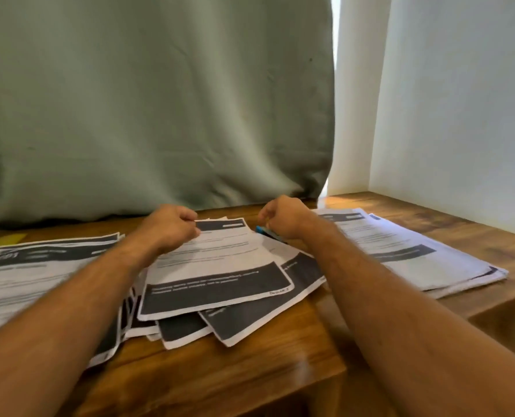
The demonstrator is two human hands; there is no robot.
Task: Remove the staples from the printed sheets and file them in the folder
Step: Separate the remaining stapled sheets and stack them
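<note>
On top of the middle pile, the left hand (172,227) pinches the far left corner of the top printed sheet (217,266), fingers clenched on the paper. Just beside it, the right hand (283,218) is curled around a blue tool (266,232) at the sheet's far right corner. Further stacks (400,248) of sheets, white with dark bands, lie left and right on the wooden table (250,365). Behind hangs a grey-green curtain (160,100), with a white wall (460,100) at right.

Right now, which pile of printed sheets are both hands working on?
The middle pile: the left hand pinches its top sheet's far corner; the left pile and right pile lie untouched.
</note>
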